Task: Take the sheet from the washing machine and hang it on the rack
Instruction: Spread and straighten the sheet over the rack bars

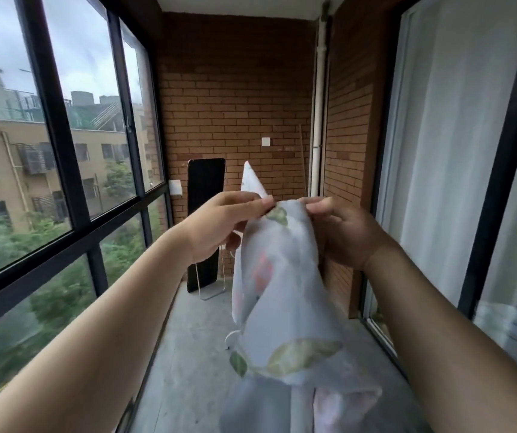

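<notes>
Grey concrete floor [193, 345] of a narrow balcony, running between the black window frame [97, 273] on the left and the sliding-door rail [379, 334] on the right, up to the brick wall [235, 104] at the far end. A tall dark panel [204, 214] stands on the floor at that end, upright on a thin pale metal foot [211, 295] and close to the wall. Nearer the viewer, a small white round object [231, 336] sits low at floor level, mostly hidden and not identifiable.

The sheet [282, 276] ran off the frame's bottom edge, its lower folds blurred. It hid most of the right grip's [344, 235] fingers and part of the dark standing panel [204, 189] at centre.
</notes>
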`<state>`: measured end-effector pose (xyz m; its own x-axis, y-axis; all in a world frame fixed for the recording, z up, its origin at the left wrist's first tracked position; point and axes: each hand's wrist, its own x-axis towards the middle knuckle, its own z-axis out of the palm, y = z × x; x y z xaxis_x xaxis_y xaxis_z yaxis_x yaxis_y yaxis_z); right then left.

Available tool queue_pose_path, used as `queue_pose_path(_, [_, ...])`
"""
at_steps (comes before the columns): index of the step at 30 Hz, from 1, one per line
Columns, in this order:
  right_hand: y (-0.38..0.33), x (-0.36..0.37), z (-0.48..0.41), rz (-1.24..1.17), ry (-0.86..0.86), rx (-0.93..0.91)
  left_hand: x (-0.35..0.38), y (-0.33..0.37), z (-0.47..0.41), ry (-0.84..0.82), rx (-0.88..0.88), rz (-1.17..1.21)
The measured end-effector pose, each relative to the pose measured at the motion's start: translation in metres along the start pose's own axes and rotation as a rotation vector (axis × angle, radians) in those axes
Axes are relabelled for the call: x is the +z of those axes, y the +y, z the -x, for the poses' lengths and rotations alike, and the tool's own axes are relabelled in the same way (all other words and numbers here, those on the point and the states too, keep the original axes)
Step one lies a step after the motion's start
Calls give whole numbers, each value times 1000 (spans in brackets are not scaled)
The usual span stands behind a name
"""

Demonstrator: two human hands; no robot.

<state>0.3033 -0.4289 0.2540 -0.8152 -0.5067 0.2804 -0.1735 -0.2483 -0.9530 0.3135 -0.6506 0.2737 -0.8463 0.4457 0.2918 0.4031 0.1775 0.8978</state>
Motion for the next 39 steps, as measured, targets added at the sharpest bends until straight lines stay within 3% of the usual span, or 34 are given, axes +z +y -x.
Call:
queue_pose_path(3, [3, 0, -2, 49, -88, 1, -1, -1, 2, -13, 76, -5])
queue_pose_path(7, [6, -1, -7, 46, -52, 6, -2, -7, 3, -67, 49, 177])
queue_pose_path(16, [-41, 16, -40, 47, 93, -165, -6, 23, -34, 152, 106, 368])
queue_pose_path(22, [-54, 3, -113, 300, 291, -121, -28, 16, -82, 286, -56, 404])
queue_pose_path(27, [-16, -12, -152, 383, 441, -14, -33, -21, -115, 498, -123, 351])
queue_pose_path(35, [28, -20, -160, 367, 521, 44, -10, -71, -122, 566, -219, 342])
queue_pose_path(39, [29, -16, -150, 441, 560, -9, -3, -74, -117, 641, -242, 175])
